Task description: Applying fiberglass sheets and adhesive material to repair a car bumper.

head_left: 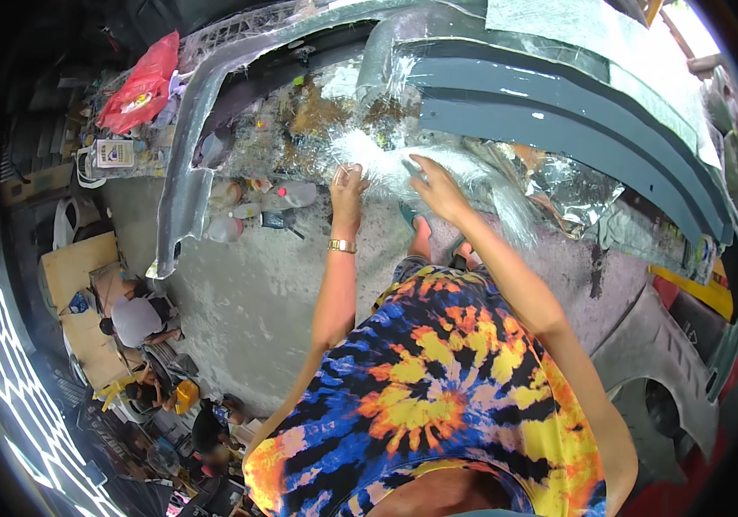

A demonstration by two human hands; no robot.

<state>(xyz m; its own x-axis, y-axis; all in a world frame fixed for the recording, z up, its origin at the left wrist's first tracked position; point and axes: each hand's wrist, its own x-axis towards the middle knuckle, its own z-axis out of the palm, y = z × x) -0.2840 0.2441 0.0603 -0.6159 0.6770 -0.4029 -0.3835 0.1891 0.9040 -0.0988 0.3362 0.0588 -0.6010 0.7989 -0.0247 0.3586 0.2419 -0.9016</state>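
Head view: concrete floor (240, 310) lies below and left of the left hand; a cluttered, stained work surface (317, 116) lies just beyond both hands. Left hand (347, 189): fingers curled nearly closed, tips at the frayed edge of a white fibre bundle (468, 168); cannot tell whether strands are pinched. Right hand (440, 191): thumb and forefinger apart, other fingers loosely bent, at the near side of the bundle; no firm hold visible.

Bundle position: in front of and between the hands, extending past the right one. Grey panel (533, 108) is beyond and right of the right hand; crumpled clear film (576, 194) is right of it; plastic bottles (297, 195) are left of the left hand.

Risks (judgement): uneven pulling could tangle or split the strands; the overhanging tail's weight could drag the bundle off; bare fingers could pick up splinters if this is glass fibre.

Orientation: long axis runs left to right; frayed end points leftward, loose tail curves rightward and back toward the wearer.
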